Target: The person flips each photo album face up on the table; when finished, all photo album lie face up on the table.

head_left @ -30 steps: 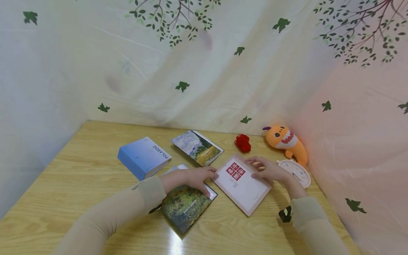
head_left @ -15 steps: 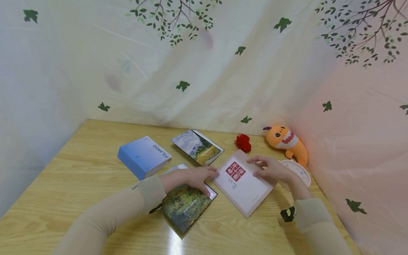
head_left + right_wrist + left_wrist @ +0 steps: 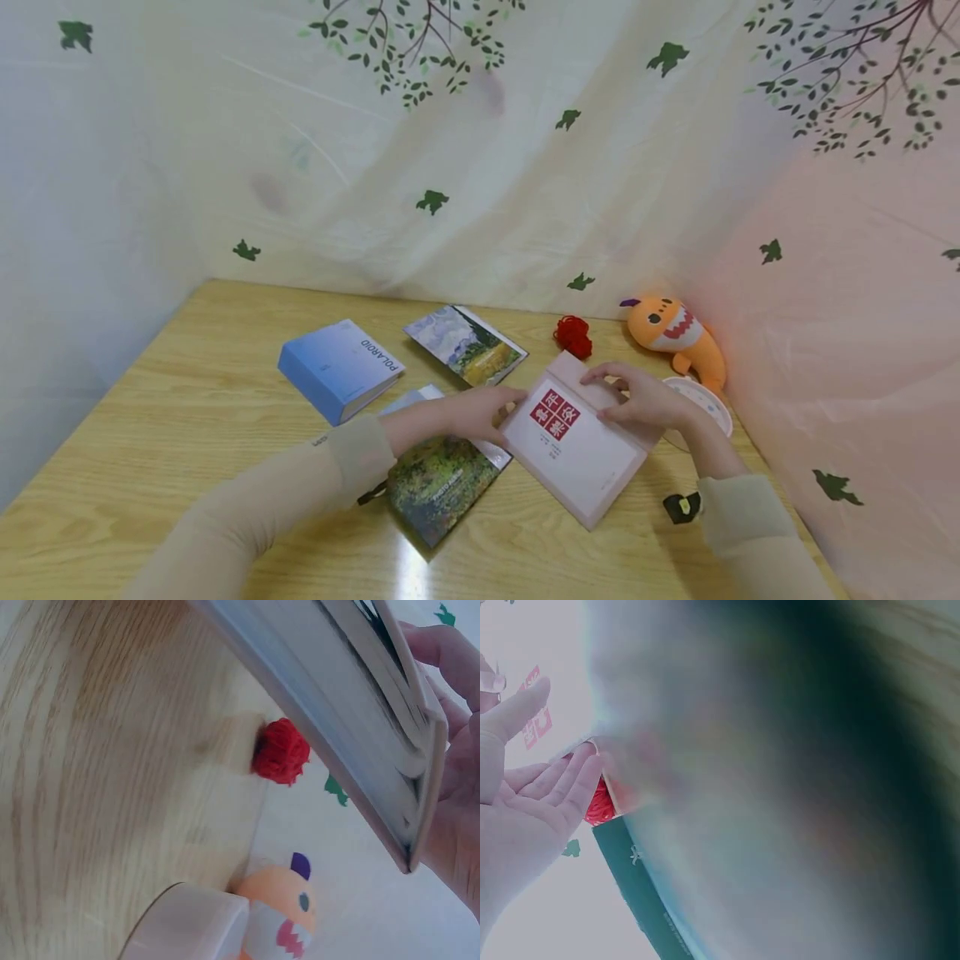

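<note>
A pale pink book [image 3: 581, 450] with a red square of characters lies tilted, its far right side raised and a pink strip showing there. My right hand [image 3: 641, 400] holds that raised side, its thumb on the cover. In the right wrist view, the book [image 3: 360, 720] shows its page edges off the table, with my right hand [image 3: 457, 780] against its outer cover. At the left edge my left hand [image 3: 480, 412] touches the book with fingertips and thumb. In the left wrist view, the fingers of my left hand [image 3: 525, 795] are fairly straight. Below it lies a photo album [image 3: 442, 492] with a painted cover.
A thick blue POLAROID album [image 3: 337, 367] lies left, a landscape-painted album [image 3: 468, 346] behind. Red yarn [image 3: 573, 337] sits near the back wall. An orange plush shark [image 3: 678, 333] and a pale round clock [image 3: 708, 404] stand right on the wooden table [image 3: 225, 483].
My right hand has moved slightly right, and the pink book has tilted up on its right side. My left thumb has shifted from the painted album to the pink book's edge.
</note>
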